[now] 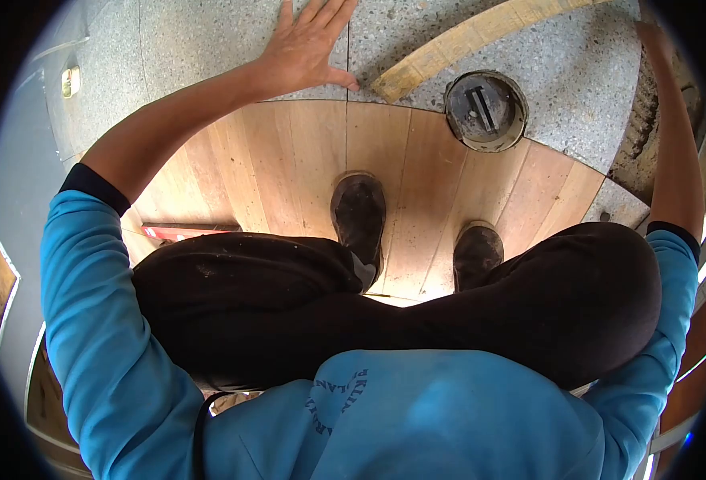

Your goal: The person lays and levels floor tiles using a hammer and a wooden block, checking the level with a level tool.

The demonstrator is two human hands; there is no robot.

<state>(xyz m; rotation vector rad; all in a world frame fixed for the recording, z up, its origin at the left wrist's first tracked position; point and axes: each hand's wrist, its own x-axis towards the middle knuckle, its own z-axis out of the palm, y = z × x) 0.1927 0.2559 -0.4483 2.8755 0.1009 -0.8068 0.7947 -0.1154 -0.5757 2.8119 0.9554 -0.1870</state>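
My left hand (305, 46) lies with its fingers spread on the grey speckled tile (201, 52); the fingertips run out of the top of the view. Just right of its thumb is the near end of a long yellowish wooden strip (481, 38), which looks curved in this wide view and lies across the tile. At the upper right edge, beside the tile's broken border, my right hand (651, 34) shows only in part. Its fingers are hidden, and whether it holds anything I cannot make out.
A round floor opening (487, 148) with a dark slotted cover sits where the tile meets wood-look flooring (289, 160). My shoes (358, 208) stand on that flooring. Rough bare ground (637, 136) runs along the right. A red object (185, 231) lies by my left knee.
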